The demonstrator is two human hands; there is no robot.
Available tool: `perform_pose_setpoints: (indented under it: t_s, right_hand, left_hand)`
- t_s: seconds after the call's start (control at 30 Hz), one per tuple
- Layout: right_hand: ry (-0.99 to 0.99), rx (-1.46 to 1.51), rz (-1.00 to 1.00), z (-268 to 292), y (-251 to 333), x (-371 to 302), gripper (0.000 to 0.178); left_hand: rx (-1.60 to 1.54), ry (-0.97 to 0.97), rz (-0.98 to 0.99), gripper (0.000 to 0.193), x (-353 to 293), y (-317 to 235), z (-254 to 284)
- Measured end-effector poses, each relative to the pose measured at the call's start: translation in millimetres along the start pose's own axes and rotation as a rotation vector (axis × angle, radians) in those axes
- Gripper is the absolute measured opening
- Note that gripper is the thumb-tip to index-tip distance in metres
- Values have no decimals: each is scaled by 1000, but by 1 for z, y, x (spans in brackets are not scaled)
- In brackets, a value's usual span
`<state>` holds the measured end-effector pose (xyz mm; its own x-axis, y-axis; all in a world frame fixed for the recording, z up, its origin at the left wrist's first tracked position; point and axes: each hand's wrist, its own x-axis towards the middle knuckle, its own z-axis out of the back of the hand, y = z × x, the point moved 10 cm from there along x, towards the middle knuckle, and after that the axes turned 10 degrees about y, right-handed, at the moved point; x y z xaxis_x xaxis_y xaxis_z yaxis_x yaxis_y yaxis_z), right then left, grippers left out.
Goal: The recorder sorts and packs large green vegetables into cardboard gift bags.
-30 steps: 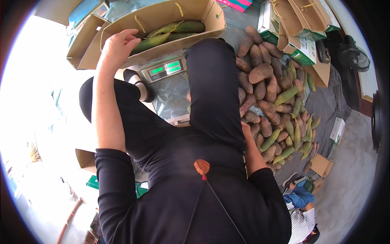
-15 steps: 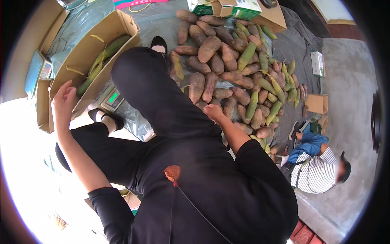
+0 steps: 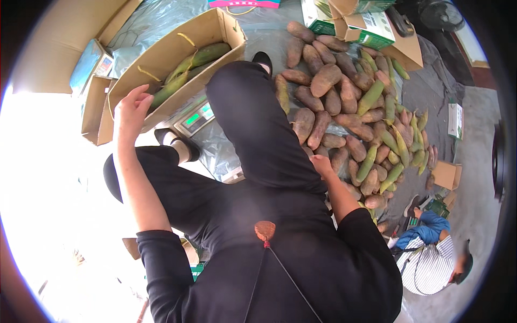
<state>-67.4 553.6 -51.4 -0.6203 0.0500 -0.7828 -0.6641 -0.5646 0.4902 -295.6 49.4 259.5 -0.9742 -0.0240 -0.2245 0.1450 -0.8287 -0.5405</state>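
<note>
My left hand is at the near left end of a long, open cardboard box. Its fingers are loosely bent and a little apart, with nothing seen in them. Close to the fingertips lie long green gourd-like vegetables inside the box, which has yellow cord handles. The box rests on a scale with a lit green display. My right hand is beside my knee at the near edge of a large heap of brown and green oblong vegetables. Its fingers are mostly hidden.
Green and white cartons stand open behind the heap. A person in a striped shirt is at the lower right, near a small cardboard box. A fan is at the upper right. Plastic sheeting covers the floor.
The whole view has shifted, so the scene sits farther right in the picture. My left hand has come nearer the green vegetables in the box. My right hand stays beside my knee.
</note>
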Motion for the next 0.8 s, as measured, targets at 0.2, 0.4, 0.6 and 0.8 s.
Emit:
perform_pose_setpoints:
  t_s: [0.2,0.4,0.6,0.8]
  right_hand:
    - [-112,-105,81,18,-44,4,13]
    - [102,-613,168,-23,5,19,16]
    - [66,-991,288,-28,-19,23,13]
    - [-121,-160,161,9,-112,28,13]
  left_hand:
    - [-43,37,-66,32,15,-25,-12]
    - [-41,14,-44,33,-1,5,7]
    - [5,79,-20,33,7,-15,-10]
    - [5,110,-49,33,15,-31,-26]
